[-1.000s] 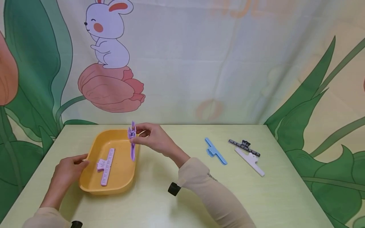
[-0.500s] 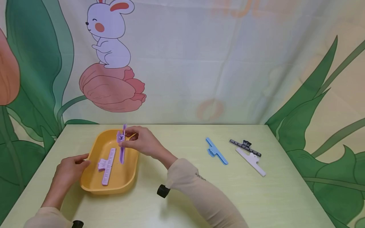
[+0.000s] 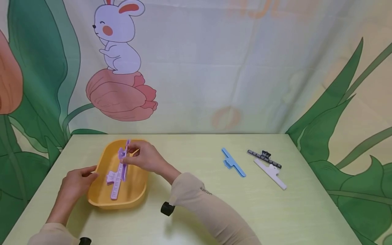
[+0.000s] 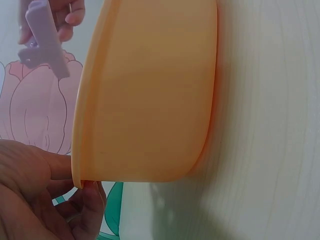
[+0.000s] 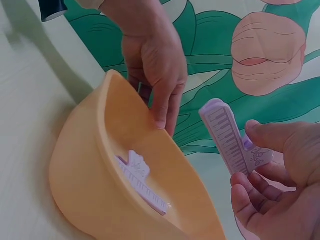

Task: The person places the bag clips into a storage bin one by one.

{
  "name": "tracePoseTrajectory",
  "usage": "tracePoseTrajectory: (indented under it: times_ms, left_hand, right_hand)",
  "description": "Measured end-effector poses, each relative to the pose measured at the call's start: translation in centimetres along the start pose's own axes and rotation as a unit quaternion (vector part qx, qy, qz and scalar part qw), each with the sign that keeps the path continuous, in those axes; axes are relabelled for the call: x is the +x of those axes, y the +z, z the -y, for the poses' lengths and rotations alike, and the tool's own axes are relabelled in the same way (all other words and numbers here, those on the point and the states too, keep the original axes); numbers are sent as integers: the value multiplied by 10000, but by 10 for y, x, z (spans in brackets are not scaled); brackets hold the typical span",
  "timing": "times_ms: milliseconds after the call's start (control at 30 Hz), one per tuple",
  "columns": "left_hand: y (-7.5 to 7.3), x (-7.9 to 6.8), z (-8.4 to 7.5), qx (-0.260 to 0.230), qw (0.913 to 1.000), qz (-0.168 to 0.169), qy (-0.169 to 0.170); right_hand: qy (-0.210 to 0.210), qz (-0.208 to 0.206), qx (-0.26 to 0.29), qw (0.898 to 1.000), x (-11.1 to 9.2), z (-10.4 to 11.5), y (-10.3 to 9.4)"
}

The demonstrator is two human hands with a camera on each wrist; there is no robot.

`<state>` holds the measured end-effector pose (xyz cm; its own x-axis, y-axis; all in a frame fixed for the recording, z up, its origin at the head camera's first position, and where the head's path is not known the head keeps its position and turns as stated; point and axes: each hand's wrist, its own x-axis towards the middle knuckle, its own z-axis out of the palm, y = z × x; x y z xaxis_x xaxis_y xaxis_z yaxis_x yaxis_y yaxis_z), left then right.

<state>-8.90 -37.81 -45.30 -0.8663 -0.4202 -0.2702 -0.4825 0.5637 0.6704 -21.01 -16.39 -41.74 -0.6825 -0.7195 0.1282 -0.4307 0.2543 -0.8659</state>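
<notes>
My right hand (image 3: pixel 145 156) pinches a purple clip (image 3: pixel 123 154) with a piano-key pattern, held over the yellow tray (image 3: pixel 134 200). In the right wrist view the held clip (image 5: pixel 225 135) sits between thumb and fingers, above the tray's rim. Inside the tray lies another purple piano-key clip (image 3: pixel 116 183), which the held one partly overlaps in the head view. At the tray's left side my left hand (image 3: pixel 76 182) grips the rim between thumb and fingers; the left wrist view shows these fingers (image 4: pixel 92 207) at the tray's corner.
Right of the tray on the table (image 3: pixel 196 149) lie a blue clip (image 3: pixel 233 162), a black piano-key clip (image 3: pixel 264 158) and a white clip (image 3: pixel 270 173), the last two close together. A printed curtain (image 3: pixel 183 68) hangs behind the table.
My right hand has carried the purple clip leftward and down, from the tray's right rim to over the clip inside. The left hand keeps its grip on the rim.
</notes>
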Motion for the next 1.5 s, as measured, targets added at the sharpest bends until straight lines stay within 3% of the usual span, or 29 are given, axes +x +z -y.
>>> tracePoseTrajectory:
  times_ms: [467,700,1500]
  left_hand:
    - [3,-1,-1,-39,10000,18,6]
    - [5,-2,-3,-101,9999,50,-41]
    - [-1,-1,-1,97,9999,-9,102]
  right_hand:
    - [-54,76,-811,9967,5,-11,14]
    - [223,94,-1163,9929,5,-17,17]
    - [124,190,-1060,9941,8,-15,17]
